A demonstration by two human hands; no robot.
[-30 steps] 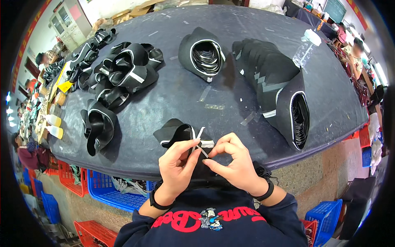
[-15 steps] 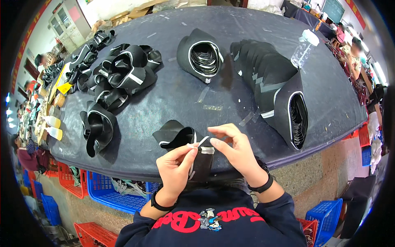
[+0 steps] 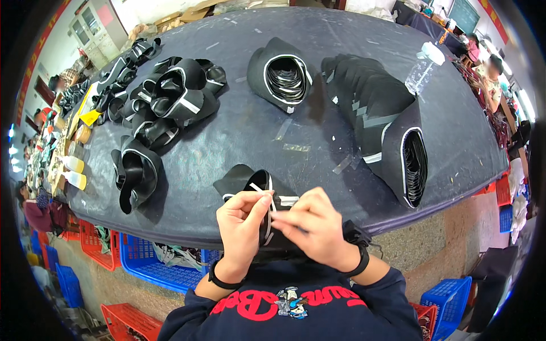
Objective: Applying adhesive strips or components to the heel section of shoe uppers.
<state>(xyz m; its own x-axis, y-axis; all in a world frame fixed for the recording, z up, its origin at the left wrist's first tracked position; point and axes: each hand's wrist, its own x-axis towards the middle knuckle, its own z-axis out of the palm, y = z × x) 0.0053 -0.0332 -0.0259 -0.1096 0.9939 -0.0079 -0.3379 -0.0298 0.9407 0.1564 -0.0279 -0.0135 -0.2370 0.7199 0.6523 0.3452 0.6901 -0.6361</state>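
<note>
In front of me at the near table edge lies a curved black piece (image 3: 234, 179) with white edging, shaped like a shoe upper. My left hand (image 3: 242, 227) is closed, with thumb and forefinger pinching a thin white strip (image 3: 256, 188) whose free end sticks up over the piece's opening. My right hand (image 3: 314, 232) is curled, thumb and forefinger drawn together at the white edge beside the left fingers. The hands cover much of the piece, and what the right fingertips hold is too small to make out.
On the dark-covered table (image 3: 227, 148), a nested stack of black pieces (image 3: 372, 94) spreads at right, a smaller stack (image 3: 284, 78) sits far centre, and a loose heap (image 3: 176, 94) lies left. A clear bottle (image 3: 422, 71) stands beyond the right stack. Blue (image 3: 162, 270) and red crates (image 3: 131, 323) stand below.
My right hand has come down and left, from open above the piece to curled beside my left fingers. The white strip's free end now points up-left rather than right.
</note>
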